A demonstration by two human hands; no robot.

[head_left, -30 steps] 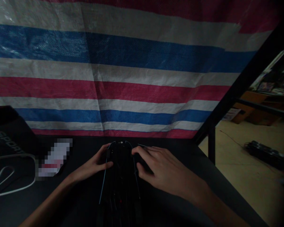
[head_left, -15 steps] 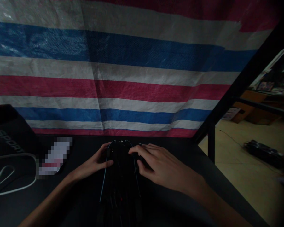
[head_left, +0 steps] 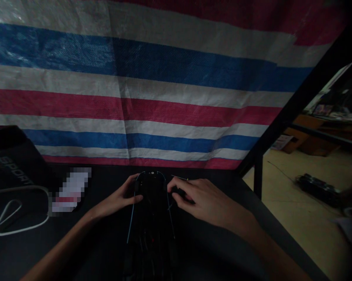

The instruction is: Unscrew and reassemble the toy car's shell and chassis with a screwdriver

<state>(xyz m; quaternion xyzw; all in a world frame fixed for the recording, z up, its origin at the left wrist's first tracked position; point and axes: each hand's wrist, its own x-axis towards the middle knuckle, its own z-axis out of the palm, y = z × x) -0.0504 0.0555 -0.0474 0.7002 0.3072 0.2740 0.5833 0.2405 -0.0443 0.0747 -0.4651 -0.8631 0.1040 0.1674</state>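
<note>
A long black toy car [head_left: 152,207] with thin blue edge lines lies on the dark table, its front end pointing away from me. It is so dark that its details are hard to make out. My left hand [head_left: 124,197] grips its front left side, thumb on top and fingers around the edge. At the front right side, my right hand [head_left: 193,195] has its thumb and index finger curled together in a pinch. Something dark shows between those fingers, and a thin, light line sticks out beyond them; I cannot tell what it is.
Left on the black table [head_left: 105,242] are a dark box [head_left: 14,156] marked SPORT, a white cable [head_left: 20,230] and a blurred pale item [head_left: 72,191]. A striped plastic sheet [head_left: 164,113] hangs behind. A black frame post [head_left: 258,175] stands right; a dark object [head_left: 319,189] lies on the floor.
My right hand's thumb and index finger have drawn back slightly from the car's right edge and closer together. My left hand keeps its grip. The whole view has shifted a little.
</note>
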